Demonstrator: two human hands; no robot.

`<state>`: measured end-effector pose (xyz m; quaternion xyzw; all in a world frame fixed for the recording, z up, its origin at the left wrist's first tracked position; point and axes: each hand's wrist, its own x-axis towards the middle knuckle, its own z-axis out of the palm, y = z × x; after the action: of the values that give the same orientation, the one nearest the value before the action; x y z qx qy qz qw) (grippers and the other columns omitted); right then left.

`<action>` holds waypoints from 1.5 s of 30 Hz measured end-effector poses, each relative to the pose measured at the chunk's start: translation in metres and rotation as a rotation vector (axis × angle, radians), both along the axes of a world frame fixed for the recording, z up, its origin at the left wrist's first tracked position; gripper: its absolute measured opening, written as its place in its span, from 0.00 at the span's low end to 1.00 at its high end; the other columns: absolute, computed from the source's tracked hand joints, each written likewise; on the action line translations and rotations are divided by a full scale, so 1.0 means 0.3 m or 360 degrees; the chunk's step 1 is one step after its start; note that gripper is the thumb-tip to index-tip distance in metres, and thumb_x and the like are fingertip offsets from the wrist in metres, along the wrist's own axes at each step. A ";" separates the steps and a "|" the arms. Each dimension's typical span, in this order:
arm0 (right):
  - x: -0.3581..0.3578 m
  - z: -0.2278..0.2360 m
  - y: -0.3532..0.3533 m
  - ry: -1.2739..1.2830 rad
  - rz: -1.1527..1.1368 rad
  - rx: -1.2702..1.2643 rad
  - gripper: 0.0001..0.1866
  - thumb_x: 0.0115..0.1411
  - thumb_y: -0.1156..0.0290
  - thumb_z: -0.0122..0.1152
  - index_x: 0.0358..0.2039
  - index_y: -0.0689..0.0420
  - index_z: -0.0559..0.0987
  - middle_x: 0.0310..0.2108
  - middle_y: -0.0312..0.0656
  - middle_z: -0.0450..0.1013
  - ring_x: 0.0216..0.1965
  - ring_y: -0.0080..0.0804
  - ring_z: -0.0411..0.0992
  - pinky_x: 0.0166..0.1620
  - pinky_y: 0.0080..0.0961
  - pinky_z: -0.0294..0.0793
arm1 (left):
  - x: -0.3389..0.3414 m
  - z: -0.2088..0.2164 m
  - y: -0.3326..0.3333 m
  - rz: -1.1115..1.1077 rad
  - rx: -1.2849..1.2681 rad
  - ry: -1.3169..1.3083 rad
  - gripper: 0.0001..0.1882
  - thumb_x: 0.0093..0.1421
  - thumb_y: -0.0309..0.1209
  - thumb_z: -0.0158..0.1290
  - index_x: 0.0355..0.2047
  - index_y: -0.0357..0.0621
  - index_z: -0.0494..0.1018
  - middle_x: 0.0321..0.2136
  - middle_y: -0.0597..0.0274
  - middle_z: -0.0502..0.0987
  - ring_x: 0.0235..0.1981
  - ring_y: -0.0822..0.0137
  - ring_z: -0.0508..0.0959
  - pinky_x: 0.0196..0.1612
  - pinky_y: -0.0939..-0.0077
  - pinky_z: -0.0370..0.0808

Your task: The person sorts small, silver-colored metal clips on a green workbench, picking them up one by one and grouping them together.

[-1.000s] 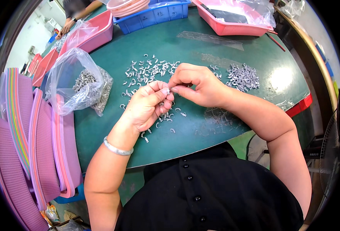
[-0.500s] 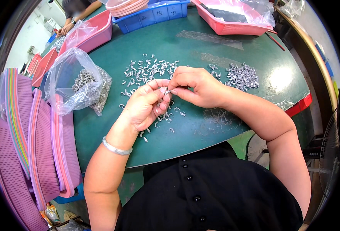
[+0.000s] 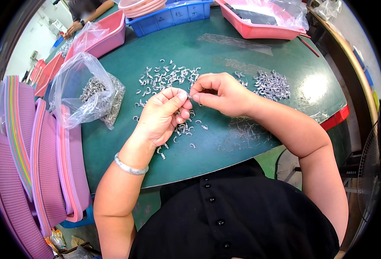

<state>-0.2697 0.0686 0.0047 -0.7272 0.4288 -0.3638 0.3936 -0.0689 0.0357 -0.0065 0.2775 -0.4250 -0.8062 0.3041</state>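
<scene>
My left hand (image 3: 165, 113), with a pale bangle on its wrist, pinches a small silvery metal piece (image 3: 188, 97) between thumb and forefinger. The thumb and forefinger of my right hand (image 3: 226, 95) close on the same piece from the right; my fingers hide most of it. Loose C-shaped silvery metal pieces (image 3: 171, 77) lie scattered on the green table (image 3: 225, 149), beyond and under my hands. A denser heap of similar grey metal pieces (image 3: 271, 85) lies to the right of my right hand.
Left of my hands stands an open clear plastic bag (image 3: 89, 93) of metal pieces. Stacked purple baskets (image 3: 48, 164) line the left edge. Along the far side are a pink bin (image 3: 108, 36), a blue crate (image 3: 173, 19) and a pink basket (image 3: 264, 30). Another person's hand (image 3: 73, 28) shows far left.
My fingertips have shifted slightly around the small piece, which shows less now. My left thumb lies straighter along the forefinger. The other person's hand has moved a little.
</scene>
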 end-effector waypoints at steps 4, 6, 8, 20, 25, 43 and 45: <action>-0.001 0.003 0.001 -0.0002 0.0005 0.0087 0.06 0.59 0.73 0.56 0.33 0.63 0.77 0.28 0.34 0.71 0.31 0.18 0.66 0.36 0.18 0.66 | -0.003 0.003 0.005 0.0016 0.0012 -0.0024 0.06 0.63 0.32 0.50 0.32 0.43 0.72 0.24 0.68 0.73 0.21 0.80 0.69 0.23 0.89 0.65; -0.002 0.001 0.000 -0.0009 0.0012 0.0087 0.07 0.59 0.73 0.56 0.33 0.63 0.77 0.28 0.33 0.71 0.31 0.18 0.66 0.36 0.18 0.66 | -0.004 0.003 0.006 0.0024 0.0016 -0.0038 0.07 0.63 0.32 0.50 0.32 0.43 0.72 0.23 0.68 0.73 0.21 0.80 0.68 0.23 0.90 0.64; -0.002 -0.001 -0.001 -0.0018 0.0025 0.0063 0.07 0.59 0.73 0.56 0.34 0.63 0.77 0.28 0.34 0.71 0.31 0.18 0.66 0.36 0.18 0.66 | -0.003 0.002 0.004 0.0020 0.0020 -0.0048 0.07 0.63 0.32 0.50 0.31 0.43 0.72 0.23 0.69 0.73 0.20 0.80 0.68 0.22 0.90 0.64; -0.003 0.017 0.007 -0.0089 0.0049 0.0111 0.06 0.59 0.75 0.56 0.36 0.62 0.77 0.29 0.32 0.71 0.33 0.16 0.66 0.37 0.17 0.67 | 0.003 -0.008 -0.006 0.0038 0.0028 -0.0047 0.07 0.64 0.33 0.49 0.31 0.44 0.71 0.24 0.66 0.73 0.21 0.78 0.70 0.22 0.89 0.66; -0.008 -0.014 -0.010 -0.0272 0.0069 0.0162 0.11 0.58 0.79 0.55 0.43 0.61 0.73 0.31 0.31 0.70 0.33 0.16 0.66 0.40 0.17 0.67 | -0.001 0.008 -0.008 0.0122 0.0145 0.0008 0.06 0.64 0.30 0.46 0.34 0.41 0.69 0.27 0.59 0.75 0.25 0.70 0.76 0.28 0.81 0.74; 0.012 -0.029 0.000 -0.0190 -0.0006 -0.0309 0.14 0.54 0.78 0.58 0.42 0.61 0.72 0.26 0.36 0.71 0.27 0.20 0.68 0.31 0.20 0.69 | -0.014 -0.004 0.007 0.0054 -0.0068 -0.0040 0.04 0.62 0.29 0.51 0.32 0.44 0.70 0.25 0.67 0.74 0.22 0.78 0.71 0.25 0.85 0.68; 0.006 -0.026 0.004 -0.0197 -0.0032 -0.0234 0.11 0.56 0.79 0.57 0.41 0.60 0.73 0.27 0.33 0.70 0.29 0.18 0.67 0.33 0.18 0.68 | -0.008 -0.011 0.001 0.0047 -0.0044 -0.0022 0.04 0.62 0.29 0.51 0.32 0.44 0.70 0.25 0.66 0.74 0.22 0.77 0.72 0.25 0.85 0.68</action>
<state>-0.2678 0.0698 -0.0032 -0.7258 0.3833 -0.4424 0.3613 -0.0715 0.0361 -0.0099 0.2853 -0.4340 -0.7937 0.3168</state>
